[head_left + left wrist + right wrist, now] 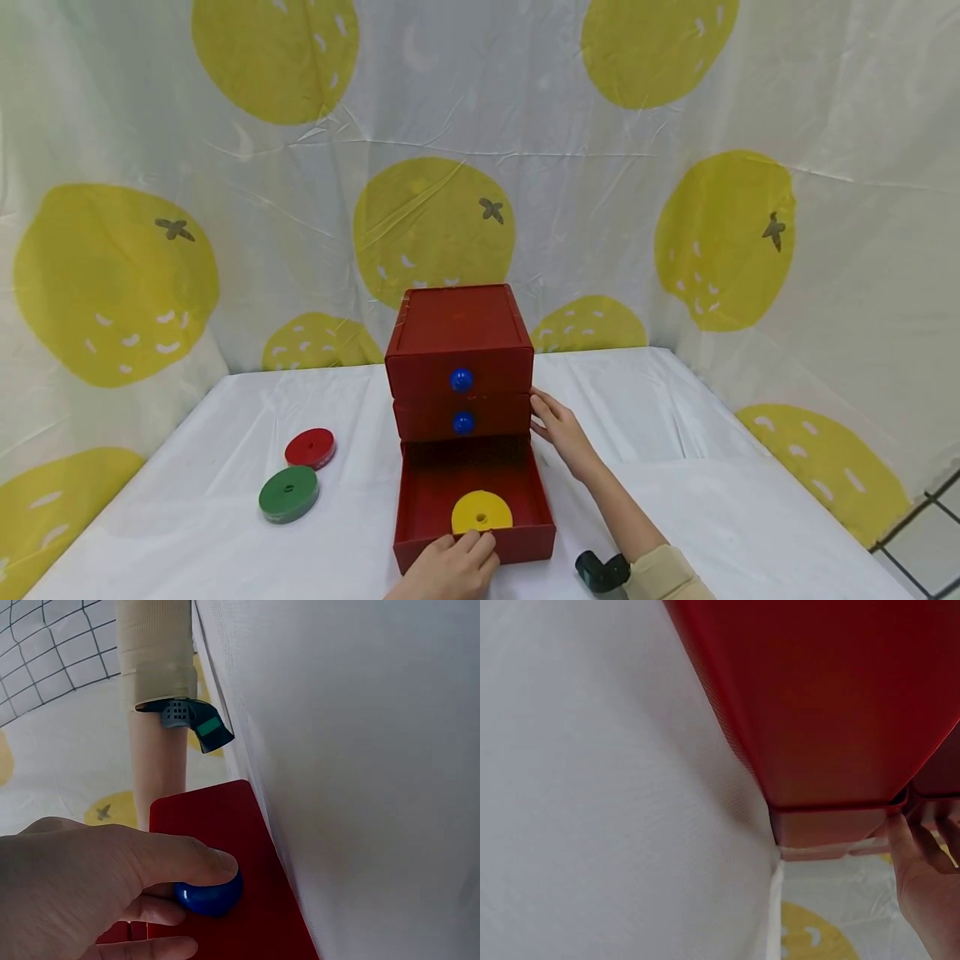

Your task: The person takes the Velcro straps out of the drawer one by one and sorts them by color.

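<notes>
A red drawer cabinet (461, 321) stands mid-table, its bottom drawer (525, 546) pulled out towards me. Inside that drawer, near the front wall, lies a yellow disc (472, 507) with a small hole in its middle. My left hand (448, 571) is at the drawer front; in the left wrist view its thumb and fingers pinch the round blue knob (210, 896). Against the cabinet's right side rests my right hand (564, 429), fingers extended and touching the red wall. Two more blue knobs (462, 380) mark the upper drawers, both closed.
Left of the cabinet, a red disc (310, 448) and a green disc (288, 494) lie close together on the white tablecloth (187, 517). A dark wrist device (602, 572) sits at the right sleeve. Behind hangs a lemon-patterned curtain (555, 208).
</notes>
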Motion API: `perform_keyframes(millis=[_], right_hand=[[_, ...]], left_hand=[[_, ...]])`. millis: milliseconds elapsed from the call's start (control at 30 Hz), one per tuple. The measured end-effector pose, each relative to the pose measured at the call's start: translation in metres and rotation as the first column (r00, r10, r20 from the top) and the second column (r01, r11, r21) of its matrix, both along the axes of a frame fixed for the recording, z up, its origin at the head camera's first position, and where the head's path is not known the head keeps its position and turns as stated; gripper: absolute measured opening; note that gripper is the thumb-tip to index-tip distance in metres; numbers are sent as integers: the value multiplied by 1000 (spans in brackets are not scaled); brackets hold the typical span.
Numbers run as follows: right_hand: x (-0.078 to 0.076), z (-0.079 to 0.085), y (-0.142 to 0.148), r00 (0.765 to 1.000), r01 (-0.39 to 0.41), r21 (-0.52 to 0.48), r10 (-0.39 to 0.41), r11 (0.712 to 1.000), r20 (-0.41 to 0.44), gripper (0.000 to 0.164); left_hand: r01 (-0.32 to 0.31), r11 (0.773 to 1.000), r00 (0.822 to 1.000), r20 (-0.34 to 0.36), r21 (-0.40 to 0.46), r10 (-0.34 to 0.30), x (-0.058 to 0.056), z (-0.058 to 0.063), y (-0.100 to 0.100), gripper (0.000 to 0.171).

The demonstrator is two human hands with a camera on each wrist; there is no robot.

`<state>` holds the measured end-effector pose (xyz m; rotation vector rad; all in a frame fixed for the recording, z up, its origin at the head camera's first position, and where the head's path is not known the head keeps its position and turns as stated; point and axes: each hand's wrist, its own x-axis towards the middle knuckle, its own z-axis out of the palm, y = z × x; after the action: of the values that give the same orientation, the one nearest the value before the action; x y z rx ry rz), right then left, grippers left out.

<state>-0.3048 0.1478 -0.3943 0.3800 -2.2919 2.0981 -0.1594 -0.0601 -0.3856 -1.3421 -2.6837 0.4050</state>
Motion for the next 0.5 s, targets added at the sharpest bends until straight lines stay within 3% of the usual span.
perform_keyframes(millis=[167, 300, 400, 500], right_hand=[[0, 0, 0, 1000, 0, 5, 0, 1000, -1, 55], [0, 0, 0, 1000, 1, 5, -1, 1000, 4, 55], [0, 1, 0, 1000, 6, 8, -6, 1000, 3, 54], [0, 1, -1, 1000, 10, 13, -10, 1000, 4, 55]], left_hand=[[-4, 1000, 1000, 26, 24, 3, 0, 1, -2, 45], [24, 994, 997, 65, 104, -31, -2, 6, -7, 40], [77, 978, 994, 64, 196, -91, -3, 14, -12, 30], [137, 942, 987, 40, 305, -157, -5, 20, -18, 24]])
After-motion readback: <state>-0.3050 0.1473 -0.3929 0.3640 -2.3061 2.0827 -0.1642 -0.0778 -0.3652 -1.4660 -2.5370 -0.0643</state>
